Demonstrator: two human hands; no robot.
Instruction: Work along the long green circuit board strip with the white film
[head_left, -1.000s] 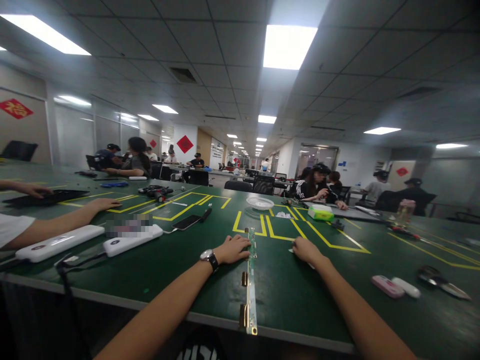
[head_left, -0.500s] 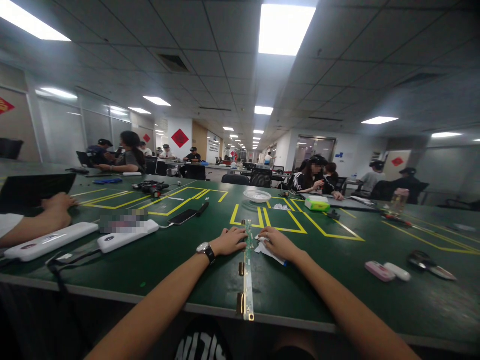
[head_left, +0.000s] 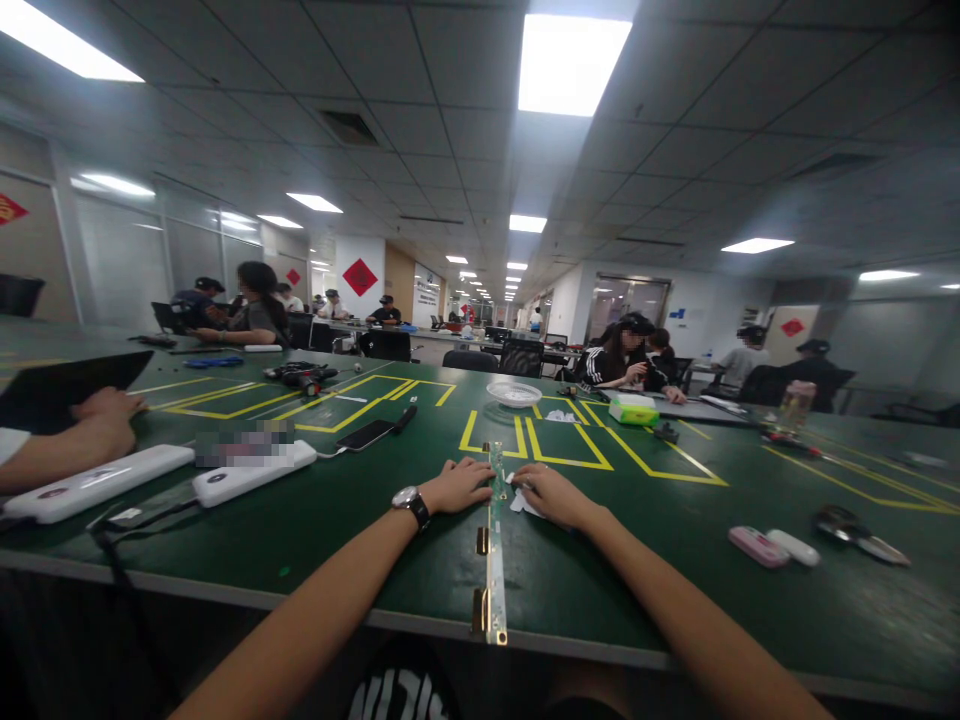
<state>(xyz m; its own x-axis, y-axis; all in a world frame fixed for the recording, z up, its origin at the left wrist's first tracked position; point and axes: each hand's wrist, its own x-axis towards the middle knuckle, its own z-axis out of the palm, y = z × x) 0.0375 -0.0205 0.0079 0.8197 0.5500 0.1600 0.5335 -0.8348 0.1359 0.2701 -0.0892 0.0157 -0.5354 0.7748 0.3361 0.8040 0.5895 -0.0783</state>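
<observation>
A long, narrow green circuit board point(head_left: 498, 545) lies on the green table, running away from me, with copper-coloured flex tabs point(head_left: 480, 608) along its left side. My left hand point(head_left: 459, 485), wearing a wristwatch point(head_left: 409, 500), rests flat with its fingers stretched out, fingertips at the board's left edge near the far end. Just right of the board, my right hand point(head_left: 553, 492) has its fingers curled down over a crumpled white wipe point(head_left: 526, 503). Most of that wipe is hidden beneath the hand.
Left of me are white power strips point(head_left: 255, 472), a phone point(head_left: 366, 433), and another person's hand point(head_left: 109, 415) by a dark laptop point(head_left: 75, 388). A clear plastic dish point(head_left: 514, 396) sits ahead. Rightward are a green tissue pack point(head_left: 634, 408) and a pink case point(head_left: 757, 547).
My right hand has curled its fingers more, and less of the white wipe shows under it. My left hand and the board stay put. The laptop at left has tilted.
</observation>
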